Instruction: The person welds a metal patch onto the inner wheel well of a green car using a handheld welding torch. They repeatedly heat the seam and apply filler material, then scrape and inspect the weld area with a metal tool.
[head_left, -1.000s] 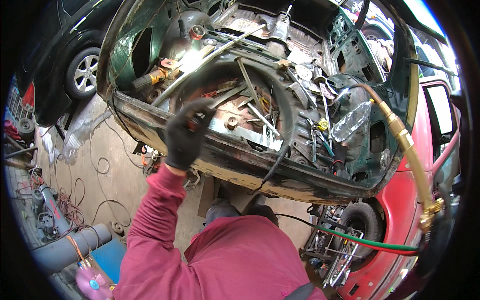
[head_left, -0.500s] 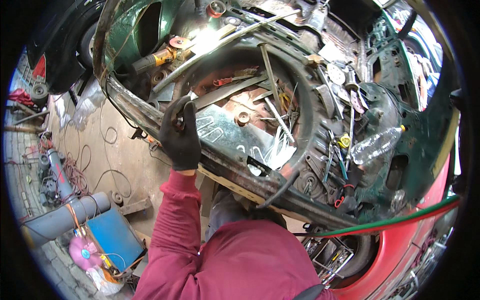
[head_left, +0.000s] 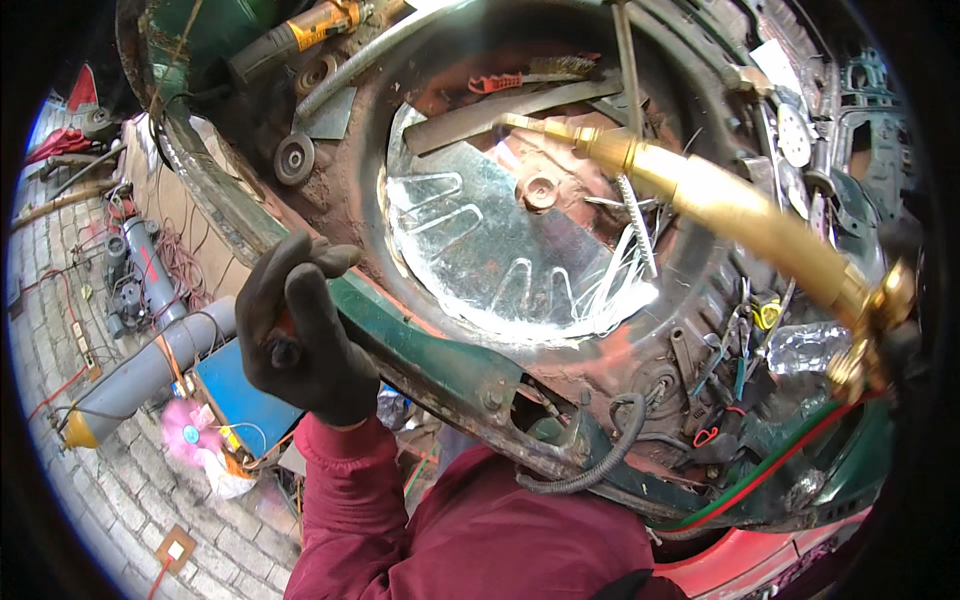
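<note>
Evidently, the brass torch [head_left: 740,205] governed the scene. Landmark for all places: the round well [head_left: 690,105] in the car body.

Torch lay up and to the right of the left hand [head_left: 315,345]. Its long axis ran aslant: valve end off the right of the well, body across the well's right side, thin nozzle [head_left: 515,121] over the far middle, pointing leftward. Nozzle appeared over or just beside the flat grey bar [head_left: 450,128] in the well; contact could not be judged.

Left hand, black-gloved, stood apart from the torch, just outside the well on its near left, over the body edge [head_left: 440,340]. Fingers were curled in, apparently around a small round-ended item [head_left: 285,352], dark with a touch of orange; kind not made out. Of the two hands, the right would have been nearer the valves, but it was lost in the dark rim, well right of the well; its grip could not be told.

Between left hand and nozzle, as viewed, was the silver sheet [head_left: 440,245], lying in the left and near part of the well. Pale strips [head_left: 622,285] were bunched at the well's near right. Red and green hoses [head_left: 775,470] ran outside the well, near right, up toward the valves.
</note>
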